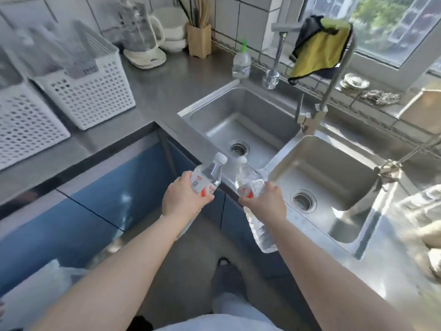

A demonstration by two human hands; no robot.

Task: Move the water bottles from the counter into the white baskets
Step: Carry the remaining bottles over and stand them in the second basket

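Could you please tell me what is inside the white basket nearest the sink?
The white basket holds clear bottles, blurred so I cannot count them. Its walls hide their lower parts and the basket floor.

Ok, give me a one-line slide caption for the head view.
Each hand, left and right, carries a water bottle beside the sink, baskets waiting on the left.

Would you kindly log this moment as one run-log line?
left hand: grips bottle | right hand: grips second bottle | white baskets: left, on counter
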